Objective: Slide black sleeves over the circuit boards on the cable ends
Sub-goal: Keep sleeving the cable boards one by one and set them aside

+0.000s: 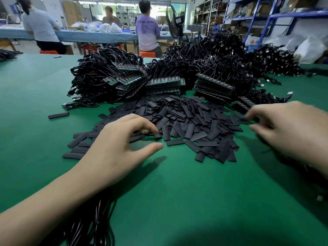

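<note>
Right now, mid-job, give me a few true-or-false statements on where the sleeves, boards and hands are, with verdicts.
1. The sleeve pile lies between the hands and the stacked circuit boards. True.
2. The left hand holds a cable. False: its fingers reach the pile's near edge, thumb apart, holding nothing.
3. One lone sleeve lies left of the pile. True.
4. The table is blue. False: it is green.
5. The right hand rests at the pile's centre. False: it is at the pile's right edge, blurred.
</note>
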